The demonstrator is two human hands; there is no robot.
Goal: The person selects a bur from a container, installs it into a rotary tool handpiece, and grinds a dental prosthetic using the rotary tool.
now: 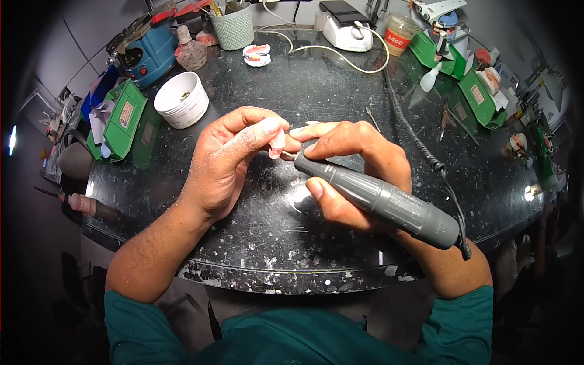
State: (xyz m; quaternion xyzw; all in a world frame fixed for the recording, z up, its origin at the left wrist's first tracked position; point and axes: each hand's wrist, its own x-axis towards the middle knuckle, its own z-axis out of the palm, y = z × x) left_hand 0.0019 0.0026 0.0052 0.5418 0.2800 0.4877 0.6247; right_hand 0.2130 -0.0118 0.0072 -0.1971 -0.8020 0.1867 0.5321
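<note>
Lettering on the cup [398, 44] at the back right reads "JAGO"; labels on the green bins [118, 137] are too small to read. The left hand [222, 149] has its grip pinching a pink piece [276, 146] above the middle of the table [261, 243]. The right hand [371, 155] wraps its grip around a dark drill [389, 201], tip just beside the piece. Black tabletop stretches from beneath the hands to the chipped front edge; a cord [435, 164] crosses the right side. Fingers partly hide the piece; whether the tip touches it, I cannot tell.
</note>
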